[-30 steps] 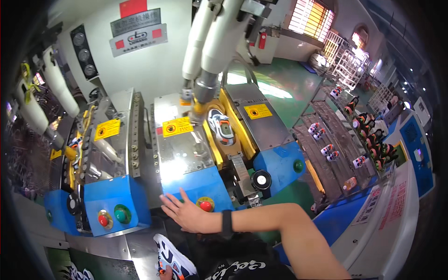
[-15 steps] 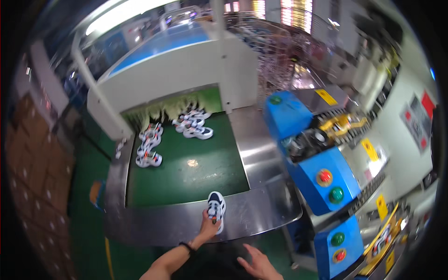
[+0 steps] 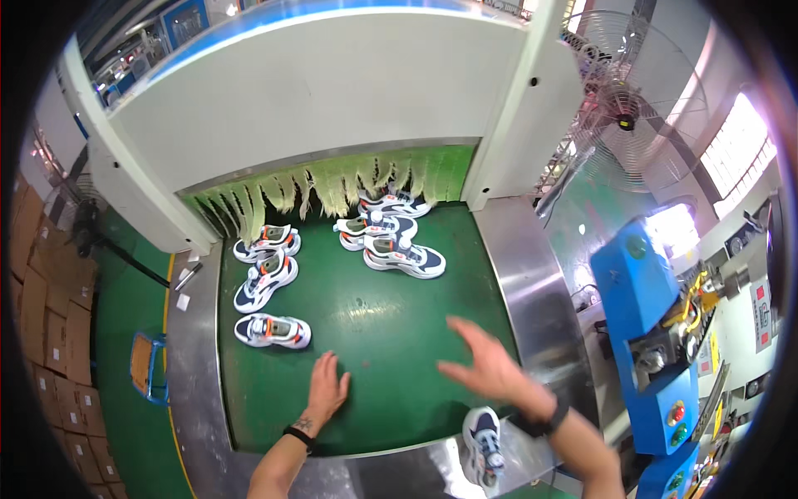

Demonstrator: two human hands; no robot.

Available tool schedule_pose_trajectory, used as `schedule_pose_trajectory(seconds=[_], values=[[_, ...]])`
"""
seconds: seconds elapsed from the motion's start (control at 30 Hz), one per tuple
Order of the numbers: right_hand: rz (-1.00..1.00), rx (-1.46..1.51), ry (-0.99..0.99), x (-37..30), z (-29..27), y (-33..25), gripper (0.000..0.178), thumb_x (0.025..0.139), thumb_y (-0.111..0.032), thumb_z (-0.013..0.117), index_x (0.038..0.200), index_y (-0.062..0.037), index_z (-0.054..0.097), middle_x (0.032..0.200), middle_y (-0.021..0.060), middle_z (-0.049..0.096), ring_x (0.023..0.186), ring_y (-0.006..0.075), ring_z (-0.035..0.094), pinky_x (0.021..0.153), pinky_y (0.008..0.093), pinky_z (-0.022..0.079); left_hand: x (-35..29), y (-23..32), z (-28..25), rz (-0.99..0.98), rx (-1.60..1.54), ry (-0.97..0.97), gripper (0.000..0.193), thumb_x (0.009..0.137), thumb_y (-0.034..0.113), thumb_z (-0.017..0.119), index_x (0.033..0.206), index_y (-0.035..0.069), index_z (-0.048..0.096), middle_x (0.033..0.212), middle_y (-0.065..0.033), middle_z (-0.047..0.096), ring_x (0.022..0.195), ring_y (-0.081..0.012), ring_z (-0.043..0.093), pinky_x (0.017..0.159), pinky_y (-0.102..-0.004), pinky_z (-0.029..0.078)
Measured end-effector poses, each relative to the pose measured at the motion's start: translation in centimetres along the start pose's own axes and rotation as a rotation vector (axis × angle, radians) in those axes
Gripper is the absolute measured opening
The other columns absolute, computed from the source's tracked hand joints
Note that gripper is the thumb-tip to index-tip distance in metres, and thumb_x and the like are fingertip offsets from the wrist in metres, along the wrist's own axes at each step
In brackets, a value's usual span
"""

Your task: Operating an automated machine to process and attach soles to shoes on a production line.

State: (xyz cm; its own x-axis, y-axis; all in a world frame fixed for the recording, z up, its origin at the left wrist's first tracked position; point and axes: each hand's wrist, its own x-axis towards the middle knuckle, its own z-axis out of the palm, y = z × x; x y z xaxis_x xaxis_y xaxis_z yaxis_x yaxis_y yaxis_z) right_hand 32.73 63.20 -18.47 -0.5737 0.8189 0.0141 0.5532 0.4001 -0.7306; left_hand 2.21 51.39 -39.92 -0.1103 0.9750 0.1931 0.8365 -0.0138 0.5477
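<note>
My left hand (image 3: 327,389) holds nothing and reaches over the green conveyor belt (image 3: 366,312), its fingers stretched forward. Nearest to it is a white and navy sneaker with orange accents (image 3: 273,331), lying on the belt's left side. Farther up that side are two more sneakers, one (image 3: 267,281) close to the other (image 3: 268,243). My right hand (image 3: 490,366) is open, thumb and fingers apart, above the belt's right part. Beyond it are three sneakers, the closest one (image 3: 405,256) whole in view. Beneath my right forearm, a single sneaker (image 3: 484,449) stands on the metal rim.
A white machine housing (image 3: 332,91) spans the belt, with a ragged fringe curtain (image 3: 332,187) over its opening. Blue machine boxes with buttons (image 3: 644,333) stand right. A caged fan (image 3: 623,108) is behind. Cartons (image 3: 58,333) and a small stool (image 3: 148,366) are left.
My left hand has let go of the sneaker, which stays on the metal rim. Both hands have moved forward over the belt, and the view has come closer to the machine.
</note>
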Motion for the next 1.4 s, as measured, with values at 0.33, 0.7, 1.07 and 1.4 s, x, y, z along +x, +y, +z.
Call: schedule_pose_trajectory(seconds=[0.33,0.7,1.07,1.4], values=[[0.0,-0.579,-0.016,26.5,8.0,8.7,0.054,0.063,-0.038,0.079,0.091,-0.0023,0.05,0.081,0.0199,0.062,0.073,0.0375,0.061,0.065,0.0447,0.051,3.2,-5.8,-0.9,0.052,-0.117,0.084,0.038,0.074,0.003,0.06,0.112,-0.002,0.053,0.123,-0.0152,0.054,0.11,-0.0348,0.053,0.096,-0.0436,0.042],[-0.364,-0.014,-0.357,-9.0,-3.4,-11.2,0.065,0.063,-0.009,0.078,0.122,-0.0068,0.053,0.119,0.0166,0.055,0.106,0.03,0.057,0.092,0.0387,0.048,1.5,14.2,-10.0,-0.786,-1.611,-1.05,0.079,0.088,0.061,0.047,0.136,-0.001,0.035,0.134,-0.0202,0.045,0.123,-0.0261,0.045,0.104,-0.0381,0.036],[0.178,0.825,0.445,-31.2,-3.7,-11.6,0.082,0.084,-0.024,0.07,0.141,0.0013,0.017,0.13,0.0179,0.046,0.119,0.0239,0.046,0.098,0.0322,0.039,-8.3,38.9,-11.3,-0.24,-1.522,-0.471,0.069,0.068,0.015,0.07,0.129,-0.001,0.041,0.111,-0.0123,0.058,0.096,-0.0225,0.06,0.084,-0.036,0.051],[0.45,1.103,1.0,-46.2,-10.5,-0.3,0.054,0.086,-0.009,0.064,0.129,0.0028,0.033,0.115,0.0095,0.053,0.107,0.0138,0.051,0.092,0.0291,0.042,0.4,58.4,4.4,0.55,-0.811,-0.342,0.058,0.089,0.006,0.058,0.136,-0.004,0.026,0.137,-0.0196,0.037,0.132,-0.0268,0.034,0.109,-0.0369,0.028]])
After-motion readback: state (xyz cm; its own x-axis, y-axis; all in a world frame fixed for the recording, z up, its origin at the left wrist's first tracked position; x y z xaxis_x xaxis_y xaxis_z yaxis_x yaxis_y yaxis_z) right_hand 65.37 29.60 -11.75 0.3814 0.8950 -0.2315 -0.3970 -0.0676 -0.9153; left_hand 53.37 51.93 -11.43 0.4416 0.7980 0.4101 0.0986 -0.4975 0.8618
